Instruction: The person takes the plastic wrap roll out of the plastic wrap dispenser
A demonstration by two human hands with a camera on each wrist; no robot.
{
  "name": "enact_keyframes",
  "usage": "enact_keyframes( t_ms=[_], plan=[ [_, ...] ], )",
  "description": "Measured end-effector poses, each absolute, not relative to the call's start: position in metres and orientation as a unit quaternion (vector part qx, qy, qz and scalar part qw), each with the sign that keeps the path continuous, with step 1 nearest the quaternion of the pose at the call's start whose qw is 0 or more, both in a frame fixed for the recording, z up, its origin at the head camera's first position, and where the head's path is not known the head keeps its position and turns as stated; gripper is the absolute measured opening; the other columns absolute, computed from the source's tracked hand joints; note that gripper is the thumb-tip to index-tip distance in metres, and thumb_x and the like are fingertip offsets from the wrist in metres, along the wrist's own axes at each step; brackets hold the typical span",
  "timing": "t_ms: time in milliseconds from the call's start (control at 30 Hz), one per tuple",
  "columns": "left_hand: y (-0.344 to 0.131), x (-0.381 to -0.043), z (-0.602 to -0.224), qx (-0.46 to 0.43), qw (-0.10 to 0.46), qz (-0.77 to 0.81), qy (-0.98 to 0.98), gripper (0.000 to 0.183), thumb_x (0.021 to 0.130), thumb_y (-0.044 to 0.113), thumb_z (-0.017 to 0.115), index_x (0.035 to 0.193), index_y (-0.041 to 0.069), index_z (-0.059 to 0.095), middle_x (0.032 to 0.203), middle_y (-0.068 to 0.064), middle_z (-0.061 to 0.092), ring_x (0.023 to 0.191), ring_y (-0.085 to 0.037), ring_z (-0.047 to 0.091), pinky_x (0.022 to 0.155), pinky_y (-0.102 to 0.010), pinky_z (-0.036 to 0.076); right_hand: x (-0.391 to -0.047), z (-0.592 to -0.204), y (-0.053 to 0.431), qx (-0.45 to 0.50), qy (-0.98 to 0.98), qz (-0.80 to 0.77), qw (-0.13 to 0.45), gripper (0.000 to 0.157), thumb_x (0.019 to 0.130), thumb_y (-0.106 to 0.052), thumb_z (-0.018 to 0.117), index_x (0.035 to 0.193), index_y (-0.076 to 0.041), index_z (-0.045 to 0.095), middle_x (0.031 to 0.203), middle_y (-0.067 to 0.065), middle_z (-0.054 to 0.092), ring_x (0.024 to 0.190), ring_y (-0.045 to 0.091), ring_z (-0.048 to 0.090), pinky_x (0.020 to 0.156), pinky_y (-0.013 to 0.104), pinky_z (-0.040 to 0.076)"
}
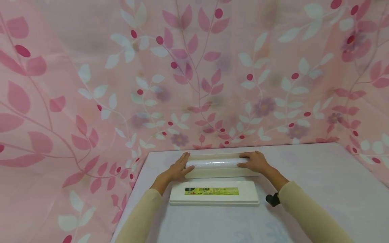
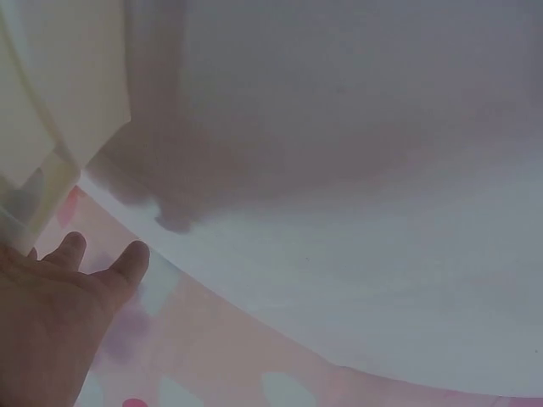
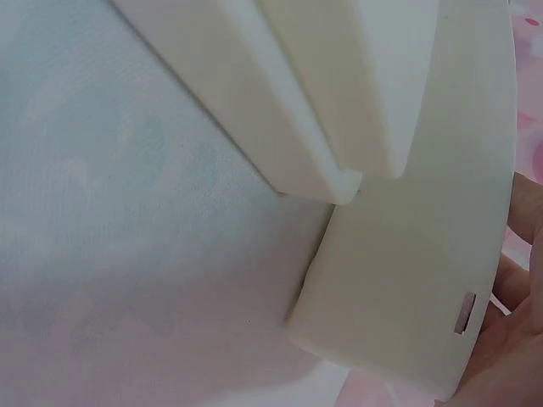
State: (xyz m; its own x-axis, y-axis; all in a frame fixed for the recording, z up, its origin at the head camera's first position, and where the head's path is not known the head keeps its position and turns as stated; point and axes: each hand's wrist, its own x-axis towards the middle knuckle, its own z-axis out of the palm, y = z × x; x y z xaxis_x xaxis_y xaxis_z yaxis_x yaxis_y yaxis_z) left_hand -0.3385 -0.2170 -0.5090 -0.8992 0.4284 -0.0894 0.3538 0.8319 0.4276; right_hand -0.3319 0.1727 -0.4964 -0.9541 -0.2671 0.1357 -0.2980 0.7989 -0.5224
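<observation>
Held at both ends, between the left hand point(image 1: 177, 169) and the right hand point(image 1: 256, 162): a glossy white plastic-wrap roll point(image 1: 217, 164), inside a long cream box point(image 1: 222, 173) or just above its floor; cannot tell which. Gripped between thumb and fingers at either end, in the head view; covered there by the hands, with both tips of the roll out of sight. Set toward the back of a pale cloth-covered table point(image 1: 197, 224). Placed just in front of the box: a white lid point(image 1: 214, 198) with a green-and-yellow label point(image 1: 211, 191), too small to read in full. Partly hidden beneath the right sleeve point(image 1: 307, 207): a dark object point(image 1: 272, 199), hard to identify. Shown only in part at the left wrist: dim fingers beside a cropped cream edge. Seen at the right wrist: a slotted box end, hiding some fingertips. Hung behind, cut off by the frame: a pink leaf-patterned curtain point(image 1: 197, 84).
</observation>
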Motion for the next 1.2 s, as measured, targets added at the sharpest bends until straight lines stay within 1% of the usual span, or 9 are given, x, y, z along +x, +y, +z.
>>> enact_keyframes(
  t_ms=[67, 133, 200, 333, 500, 800, 1100, 1200],
  plan=[
    [-0.2177, -0.3380, -0.5096, 0.204, 0.091, 0.204, 0.953, 0.084, 0.100, 0.062, 0.038, 0.160, 0.013, 0.005, 0.168, -0.009, 0.002, 0.154, -0.030, 0.009, 0.112, -0.068, 0.024, -0.3329, -0.4980, 0.1715, 0.142, -0.950, 0.278, 0.021, 0.056, 0.082, -0.040, 0.078, 0.124, -0.004, 0.068, 0.124, 0.016, 0.069, 0.122, 0.038, 0.057, 0.112, 0.061, 0.021],
    [-0.2183, -0.3383, -0.5110, 0.205, 0.091, 0.201, 0.954, 0.085, 0.099, 0.064, 0.036, 0.160, 0.014, 0.004, 0.168, -0.009, 0.001, 0.154, -0.030, 0.008, 0.112, -0.068, 0.024, -0.3330, -0.4995, 0.1699, 0.143, -0.951, 0.272, 0.021, 0.057, 0.083, -0.041, 0.078, 0.125, -0.004, 0.067, 0.125, 0.017, 0.068, 0.122, 0.039, 0.057, 0.111, 0.062, 0.021],
    [-0.2179, -0.3387, -0.5116, 0.208, 0.090, 0.209, 0.951, 0.086, 0.099, 0.064, 0.035, 0.160, 0.012, 0.004, 0.167, -0.011, 0.002, 0.153, -0.032, 0.009, 0.111, -0.070, 0.023, -0.3322, -0.5007, 0.1692, 0.142, -0.952, 0.269, 0.023, 0.058, 0.082, -0.041, 0.078, 0.126, -0.004, 0.067, 0.126, 0.017, 0.067, 0.122, 0.039, 0.057, 0.110, 0.062, 0.021],
    [-0.2177, -0.3390, -0.5140, 0.209, 0.090, 0.214, 0.950, 0.087, 0.098, 0.067, 0.035, 0.160, 0.014, 0.004, 0.167, -0.011, 0.003, 0.153, -0.033, 0.010, 0.109, -0.073, 0.022, -0.3301, -0.5035, 0.1690, 0.141, -0.952, 0.271, 0.034, 0.058, 0.082, -0.041, 0.078, 0.125, -0.004, 0.067, 0.126, 0.018, 0.067, 0.123, 0.039, 0.057, 0.110, 0.062, 0.020],
    [-0.2183, -0.3383, -0.5148, 0.198, 0.090, 0.210, 0.953, 0.085, 0.099, 0.064, 0.037, 0.160, 0.015, 0.005, 0.168, -0.008, 0.003, 0.154, -0.030, 0.010, 0.110, -0.071, 0.023, -0.3301, -0.5056, 0.1686, 0.152, -0.949, 0.273, 0.043, 0.059, 0.081, -0.042, 0.078, 0.124, -0.004, 0.067, 0.125, 0.018, 0.067, 0.122, 0.040, 0.057, 0.110, 0.061, 0.021],
    [-0.2172, -0.3363, -0.5119, 0.194, 0.097, 0.221, 0.951, 0.084, 0.099, 0.063, 0.039, 0.161, 0.020, 0.002, 0.168, -0.008, 0.002, 0.153, -0.031, 0.012, 0.110, -0.071, 0.022, -0.3315, -0.5054, 0.1693, 0.143, -0.952, 0.272, 0.019, 0.061, 0.082, -0.042, 0.078, 0.128, -0.004, 0.065, 0.130, 0.018, 0.065, 0.126, 0.039, 0.054, 0.112, 0.061, 0.017],
    [-0.2160, -0.3392, -0.5110, 0.203, 0.092, 0.214, 0.951, 0.085, 0.099, 0.062, 0.040, 0.161, 0.017, 0.004, 0.168, -0.007, 0.002, 0.154, -0.028, 0.010, 0.113, -0.067, 0.022, -0.3322, -0.5019, 0.1714, 0.139, -0.953, 0.270, 0.016, 0.060, 0.082, -0.041, 0.078, 0.129, -0.005, 0.065, 0.131, 0.018, 0.064, 0.127, 0.040, 0.053, 0.113, 0.061, 0.015],
    [-0.2143, -0.3385, -0.5087, 0.201, 0.092, 0.215, 0.951, 0.082, 0.100, 0.060, 0.040, 0.161, 0.017, 0.003, 0.168, -0.007, 0.002, 0.154, -0.028, 0.010, 0.112, -0.068, 0.023, -0.3332, -0.5018, 0.1726, 0.140, -0.952, 0.270, 0.014, 0.061, 0.082, -0.042, 0.078, 0.129, -0.005, 0.065, 0.131, 0.019, 0.064, 0.127, 0.040, 0.052, 0.113, 0.061, 0.015]
  ],
)
